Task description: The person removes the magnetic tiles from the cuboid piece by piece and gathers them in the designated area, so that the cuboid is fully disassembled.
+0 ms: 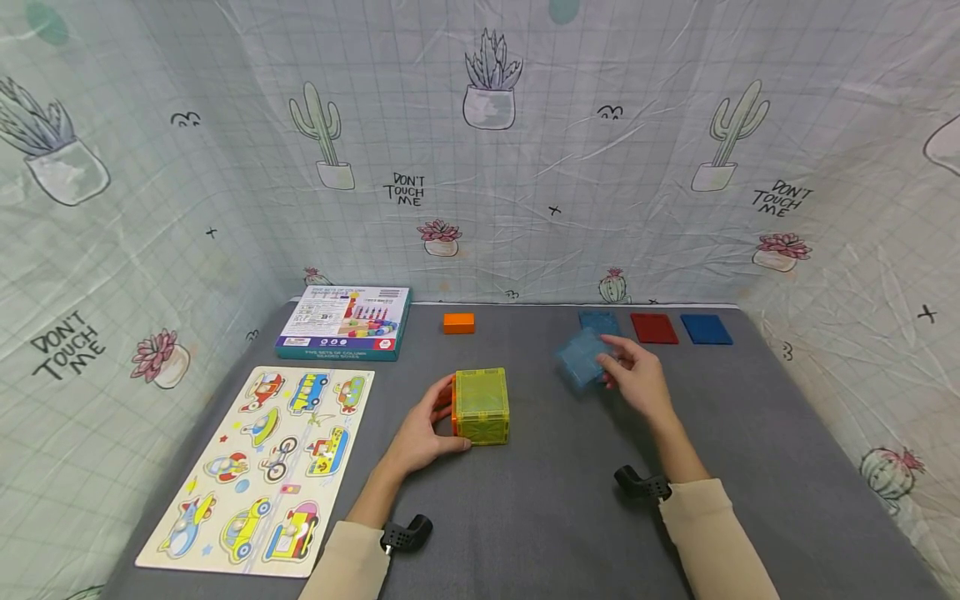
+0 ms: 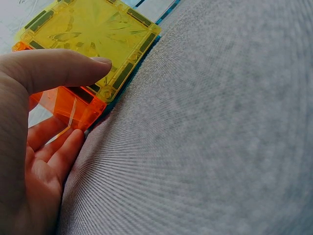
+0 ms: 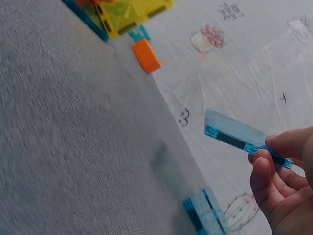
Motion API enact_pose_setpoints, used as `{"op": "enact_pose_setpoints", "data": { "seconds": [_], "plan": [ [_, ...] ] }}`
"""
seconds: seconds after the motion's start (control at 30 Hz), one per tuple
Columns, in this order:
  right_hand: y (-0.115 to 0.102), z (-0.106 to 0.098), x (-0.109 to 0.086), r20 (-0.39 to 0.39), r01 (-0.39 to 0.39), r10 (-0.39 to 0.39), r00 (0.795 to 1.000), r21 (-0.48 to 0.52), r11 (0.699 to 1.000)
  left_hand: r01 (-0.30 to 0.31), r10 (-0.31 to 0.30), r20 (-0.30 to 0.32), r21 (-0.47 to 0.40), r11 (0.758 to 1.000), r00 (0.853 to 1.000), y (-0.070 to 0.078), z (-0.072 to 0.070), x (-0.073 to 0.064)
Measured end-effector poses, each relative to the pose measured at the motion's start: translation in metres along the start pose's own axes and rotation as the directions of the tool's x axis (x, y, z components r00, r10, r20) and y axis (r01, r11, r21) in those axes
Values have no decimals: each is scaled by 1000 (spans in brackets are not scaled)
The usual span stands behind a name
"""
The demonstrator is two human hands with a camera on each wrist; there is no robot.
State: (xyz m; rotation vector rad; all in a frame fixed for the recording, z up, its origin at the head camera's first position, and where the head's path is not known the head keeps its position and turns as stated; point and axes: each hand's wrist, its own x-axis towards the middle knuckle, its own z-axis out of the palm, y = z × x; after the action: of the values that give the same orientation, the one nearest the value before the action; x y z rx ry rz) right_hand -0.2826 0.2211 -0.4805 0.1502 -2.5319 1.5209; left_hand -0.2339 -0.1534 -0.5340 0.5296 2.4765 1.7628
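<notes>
A small box of see-through magnetic tiles (image 1: 482, 404) stands on the table, with yellow tiles on the top and front and an orange one on its left side. My left hand (image 1: 422, 429) steadies it, the thumb (image 2: 73, 68) on the yellow front and fingers by the orange side. Above the table, my right hand (image 1: 637, 379) pinches a light blue magnetic tile (image 3: 239, 134) by one edge between thumb and fingers. Beneath and behind that tile lie more light blue tiles (image 1: 600, 321), partly covered in the head view.
Red tiles (image 1: 655, 328) and dark blue tiles (image 1: 707, 329) lie along the back right edge. An orange block (image 1: 459, 323) sits behind the box. To the left are a wooden vehicle puzzle board (image 1: 251, 475) and a flat toy carton (image 1: 341, 325).
</notes>
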Motion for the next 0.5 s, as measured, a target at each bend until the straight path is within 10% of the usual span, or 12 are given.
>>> {"op": "enact_pose_setpoints", "data": {
  "seconds": [0.5],
  "plan": [
    [22,-32,5,-211,-131,167,963,175,976,3,-3,-2,3,1000,1000,-1,0,0]
  ]
}}
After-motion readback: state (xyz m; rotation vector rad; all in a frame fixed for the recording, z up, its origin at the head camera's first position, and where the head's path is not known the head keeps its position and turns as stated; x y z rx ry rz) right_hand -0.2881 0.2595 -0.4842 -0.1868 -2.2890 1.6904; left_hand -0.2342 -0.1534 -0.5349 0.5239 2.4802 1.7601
